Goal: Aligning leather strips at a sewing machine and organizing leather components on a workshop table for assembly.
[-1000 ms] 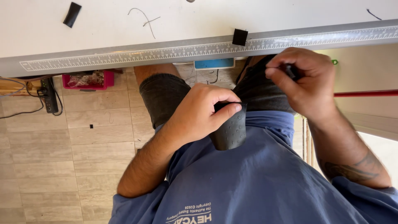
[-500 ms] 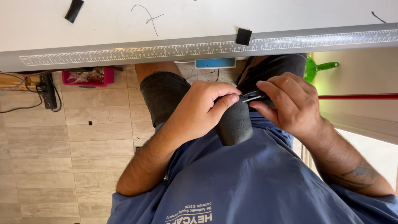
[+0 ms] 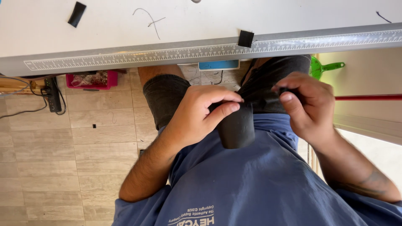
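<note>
My left hand [image 3: 201,115] grips the top of a black folded piece of material [image 3: 237,127], holding it against my blue shirt in my lap. My right hand [image 3: 303,104] is just to its right, a little apart from it. Its thumb and fingers are pinched on a small dark object [image 3: 285,89], most of which is hidden by the fingers. Both hands are below the edge of the white table [image 3: 201,25], over my dark shorts.
A metal ruler strip [image 3: 167,53] runs along the table edge with a black square [image 3: 246,38] on it. Another black scrap [image 3: 76,14] and a thread [image 3: 148,19] lie on the table. On the floor are a pink bin [image 3: 90,79], a power strip [image 3: 53,94] and a green dustpan [image 3: 326,67].
My right hand dropped from higher up to meet the black piece beside my left fingers, then drew away to the right. My left hand kept its grip and barely moved.
</note>
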